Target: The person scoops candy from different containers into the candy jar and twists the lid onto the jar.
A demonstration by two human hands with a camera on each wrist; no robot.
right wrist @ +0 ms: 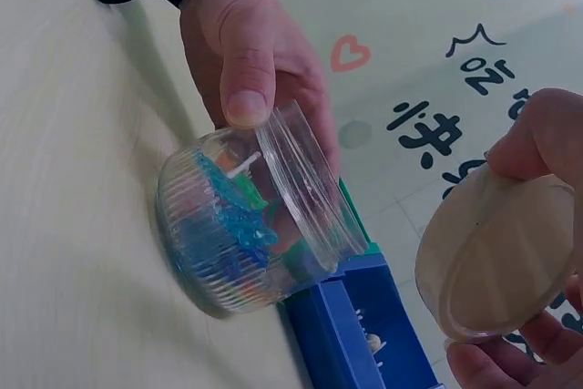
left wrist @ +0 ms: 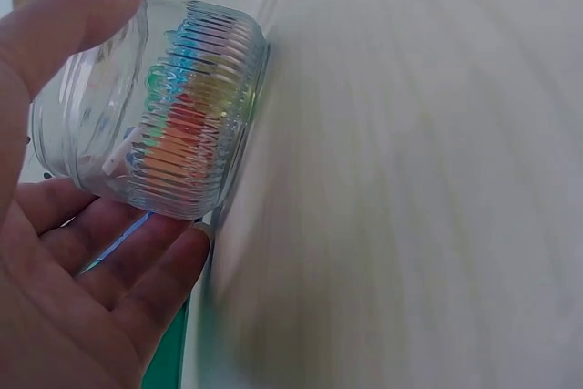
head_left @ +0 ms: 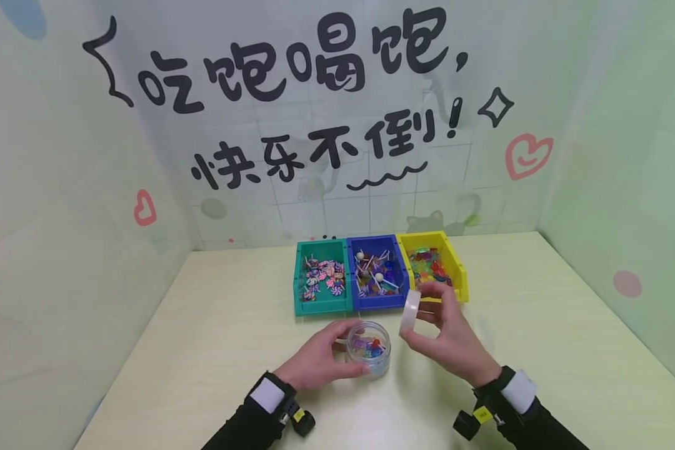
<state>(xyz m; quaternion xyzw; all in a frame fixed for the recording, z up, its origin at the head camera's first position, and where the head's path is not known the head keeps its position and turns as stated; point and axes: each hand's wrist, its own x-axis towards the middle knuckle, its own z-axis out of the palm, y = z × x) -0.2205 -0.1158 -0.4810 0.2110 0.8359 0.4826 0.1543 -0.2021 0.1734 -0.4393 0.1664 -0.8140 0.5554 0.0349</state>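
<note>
My left hand [head_left: 329, 357] grips a clear ribbed jar [head_left: 379, 367] standing on the table, thumb on the near side and fingers round the far side. Colourful small pieces [left wrist: 182, 125] lie in the bottom of the jar, with a white stick [right wrist: 242, 166] among them. The mouth of the jar is uncovered. Up and to the right of it, my right hand [head_left: 447, 334] pinches a round whitish lid [right wrist: 510, 252] by its rim, tilted on edge and apart from the jar.
Behind the hands stand three joined bins: a green one [head_left: 323, 307] with swirled lollipops, a blue one [head_left: 379, 303] with stick lollipops and a yellow one [head_left: 459, 275] with colourful pieces. A printed backdrop [head_left: 337, 212] rises at the table's [head_left: 230, 300] far edge.
</note>
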